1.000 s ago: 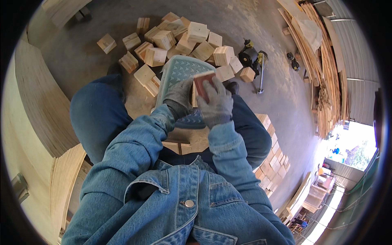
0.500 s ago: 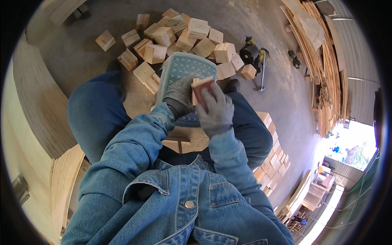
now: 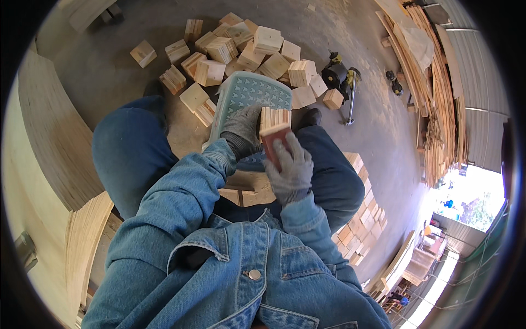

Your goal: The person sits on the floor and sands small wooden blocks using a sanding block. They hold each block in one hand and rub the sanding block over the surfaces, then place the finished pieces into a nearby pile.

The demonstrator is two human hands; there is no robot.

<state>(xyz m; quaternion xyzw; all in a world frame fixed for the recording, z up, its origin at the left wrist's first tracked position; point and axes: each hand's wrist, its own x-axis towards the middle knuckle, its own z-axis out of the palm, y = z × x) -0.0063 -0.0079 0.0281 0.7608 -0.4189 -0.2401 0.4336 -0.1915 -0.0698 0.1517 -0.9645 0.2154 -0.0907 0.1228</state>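
Note:
My left hand (image 3: 243, 130), in a dark grey knit glove, is closed on the side of a layered wooden block (image 3: 275, 117). Its striped edge faces up. My right hand (image 3: 294, 174), in a lighter grey glove, grips a reddish-brown sanding block (image 3: 273, 147) and holds it against the near side of the wooden block. Both hands are over a pale blue-green plastic stool (image 3: 260, 88) between my knees. My left fingertips are partly hidden behind the wooden block.
Beyond the stool lies a heap of wooden blocks (image 3: 249, 55). Yellow-and-black power tools (image 3: 341, 74) rest on the floor to its right. More blocks (image 3: 361, 219) are laid out beside my right leg. Curved plywood sheets (image 3: 46, 131) stand at left, long boards (image 3: 430, 93) at right.
My right hand has drawn the sanding block down toward me, uncovering more of the wooden block's striped edge. My left hand stays nearly in place.

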